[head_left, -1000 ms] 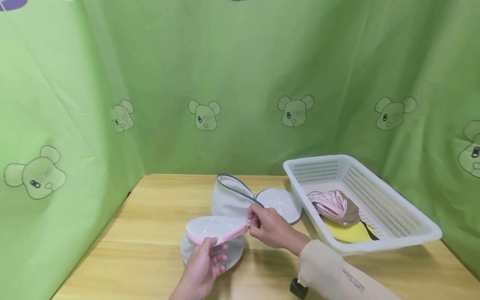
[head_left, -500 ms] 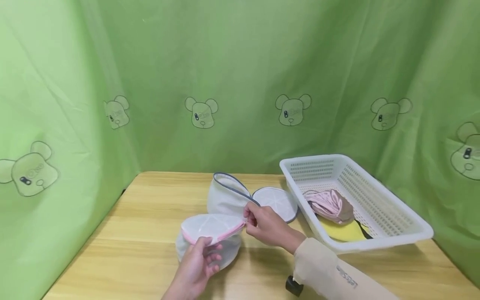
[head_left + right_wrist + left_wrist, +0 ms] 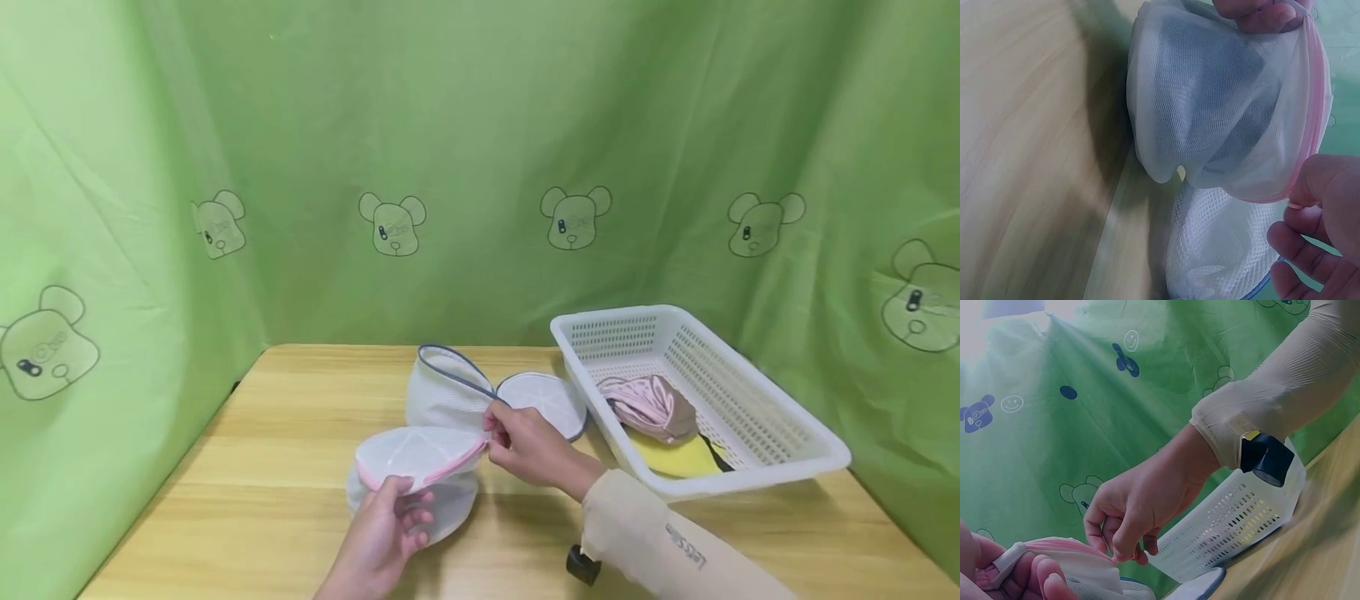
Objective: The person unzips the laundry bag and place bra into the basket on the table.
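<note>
A soft, pale mesh bag (image 3: pixel 447 507), round-lidded and trimmed in pink, hangs between your two hands above or on the wooden tabletop (image 3: pixel 262 475); whether its base touches the wood cannot be told. Your left hand (image 3: pixel 384 529) grips the rim at the near edge while your right (image 3: pixel 531 446) pinches the small pull (image 3: pixel 1295 205) at the far right end of the pink zip (image 3: pixel 455 464). The whitish lid (image 3: pixel 412 447) lies over the sagging body, its right end drawn to a point, just before a navy-trimmed mesh bag (image 3: pixel 446 400)
</note>
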Tool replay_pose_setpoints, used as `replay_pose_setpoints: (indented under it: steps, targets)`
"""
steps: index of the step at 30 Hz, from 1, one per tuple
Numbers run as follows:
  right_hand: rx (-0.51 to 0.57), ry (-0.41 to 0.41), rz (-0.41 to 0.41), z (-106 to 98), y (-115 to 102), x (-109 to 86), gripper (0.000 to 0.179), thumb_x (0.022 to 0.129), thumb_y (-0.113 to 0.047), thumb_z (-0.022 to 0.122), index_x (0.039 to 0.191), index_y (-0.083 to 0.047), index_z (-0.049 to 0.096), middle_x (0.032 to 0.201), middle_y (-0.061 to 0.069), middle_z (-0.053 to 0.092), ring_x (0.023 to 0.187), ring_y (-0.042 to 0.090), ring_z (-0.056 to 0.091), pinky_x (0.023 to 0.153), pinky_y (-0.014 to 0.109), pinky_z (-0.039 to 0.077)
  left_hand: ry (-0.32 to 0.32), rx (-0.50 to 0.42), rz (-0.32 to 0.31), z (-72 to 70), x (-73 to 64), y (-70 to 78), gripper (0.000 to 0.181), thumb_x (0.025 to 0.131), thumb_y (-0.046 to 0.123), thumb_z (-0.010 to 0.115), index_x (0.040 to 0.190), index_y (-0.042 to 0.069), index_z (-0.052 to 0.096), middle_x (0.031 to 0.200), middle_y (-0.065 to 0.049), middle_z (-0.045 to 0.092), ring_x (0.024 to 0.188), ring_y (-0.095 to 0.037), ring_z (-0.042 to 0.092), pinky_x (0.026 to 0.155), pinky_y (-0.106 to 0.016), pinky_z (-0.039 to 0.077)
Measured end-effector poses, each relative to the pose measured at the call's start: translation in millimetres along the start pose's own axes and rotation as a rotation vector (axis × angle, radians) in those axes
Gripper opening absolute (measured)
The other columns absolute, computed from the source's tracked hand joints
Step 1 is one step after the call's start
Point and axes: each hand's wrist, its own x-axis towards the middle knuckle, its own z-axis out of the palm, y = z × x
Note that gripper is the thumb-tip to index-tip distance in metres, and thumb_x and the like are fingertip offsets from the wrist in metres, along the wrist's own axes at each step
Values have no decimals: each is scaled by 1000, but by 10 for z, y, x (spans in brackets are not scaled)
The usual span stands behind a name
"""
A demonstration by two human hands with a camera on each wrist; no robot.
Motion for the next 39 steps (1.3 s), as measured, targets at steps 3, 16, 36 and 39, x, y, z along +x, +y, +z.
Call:
replay_pose_setpoints:
  steps: [3,16,36,39]
  targets:
    - [-11,9,4,3,3,10,17,74,3,62,89,-6,60,67,-10,50,60,1,44,55,20,43,-5,4,-1,0,-13,24,32,99,22,42,121,7,25,94,0,53,77,-10,49,61,-19,41]
    - [-4,-2,33,-3,-37,27,9,78,1,63,83,-4,69,65,-9,54,57,1,45,54,20,44,33,-40,30,53,2,50,23,99,28,50,108,9,41,89,3,57,73,-9,50,60,-20,42]
    - [108,-10,11,-30,-238,20,11,78,3,61,80,-7,66,63,-11,55,53,-2,44,50,20,44,-45,-30,5,290,67,-55,24,96,33,60,98,10,61,94,1,59,70,-6,53,57,-17,46]
    - [115,-8,5,-25,-259,15,11,77,2,62,80,-8,65,62,-11,54,53,-2,44,49,19,44,-43,-36,2,302,81,-75,26,95,36,60,98,10,61,93,1,59,71,-7,53,57,-18,45]
